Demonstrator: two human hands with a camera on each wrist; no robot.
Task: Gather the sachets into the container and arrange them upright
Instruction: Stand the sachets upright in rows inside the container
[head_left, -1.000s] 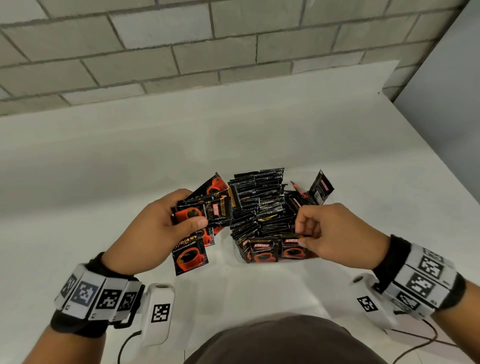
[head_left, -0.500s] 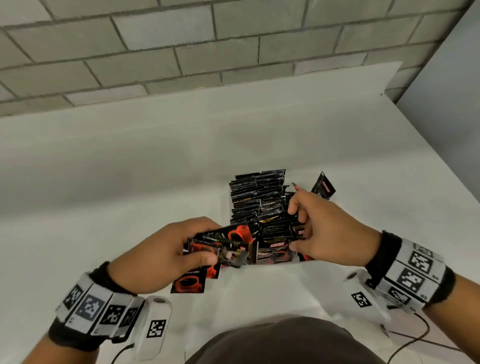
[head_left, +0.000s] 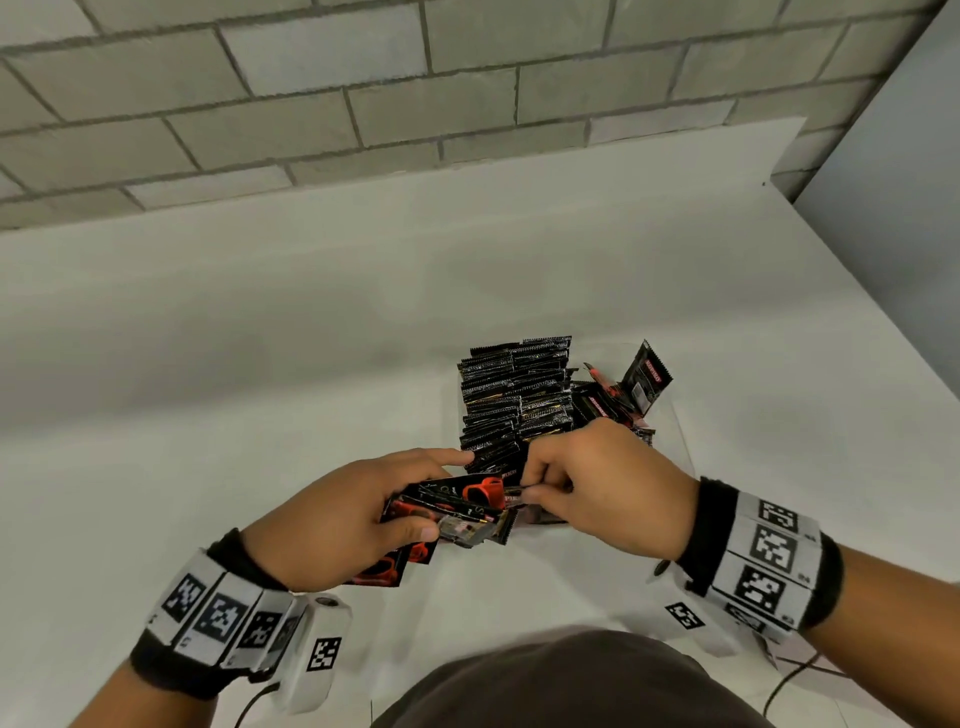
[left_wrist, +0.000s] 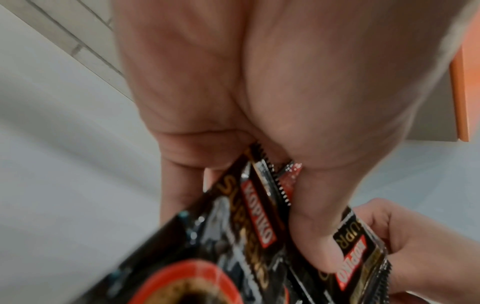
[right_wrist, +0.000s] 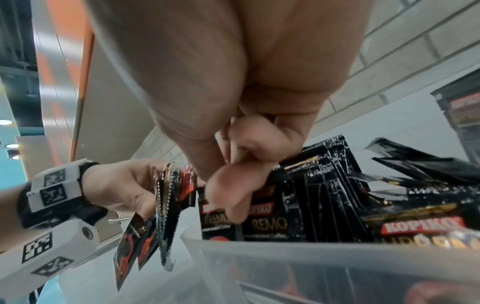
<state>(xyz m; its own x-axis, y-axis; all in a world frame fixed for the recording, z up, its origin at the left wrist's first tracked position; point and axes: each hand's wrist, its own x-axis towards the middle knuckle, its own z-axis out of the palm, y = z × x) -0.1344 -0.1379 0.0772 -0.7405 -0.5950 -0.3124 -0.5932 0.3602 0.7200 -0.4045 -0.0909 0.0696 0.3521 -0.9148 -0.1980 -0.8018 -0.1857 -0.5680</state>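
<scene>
My left hand (head_left: 441, 496) grips a fanned bundle of black-and-red coffee sachets (head_left: 452, 512) just in front of the clear plastic container (head_left: 678, 436). In the left wrist view the thumb (left_wrist: 311, 236) presses down on the bundle (left_wrist: 241, 226). My right hand (head_left: 535, 491) meets the bundle from the right and pinches the end of one sachet (left_wrist: 358, 257) between thumb and fingers. Several sachets (head_left: 514, 400) stand upright in tight rows in the container's left part. On its right side others (head_left: 647, 376) lean loosely. The right wrist view shows the container wall (right_wrist: 285, 267) and the front row (right_wrist: 270, 222).
The container sits on a white table (head_left: 260, 364) that runs back to a grey block wall (head_left: 415, 78). A grey panel (head_left: 893, 182) stands at the right. A cable (head_left: 789, 686) lies near the table's front right edge.
My left hand has carried the bundle right, from beside the container to its front edge, and laid it flatter. My right hand has left the upright rows and now pinches a sachet from the bundle.
</scene>
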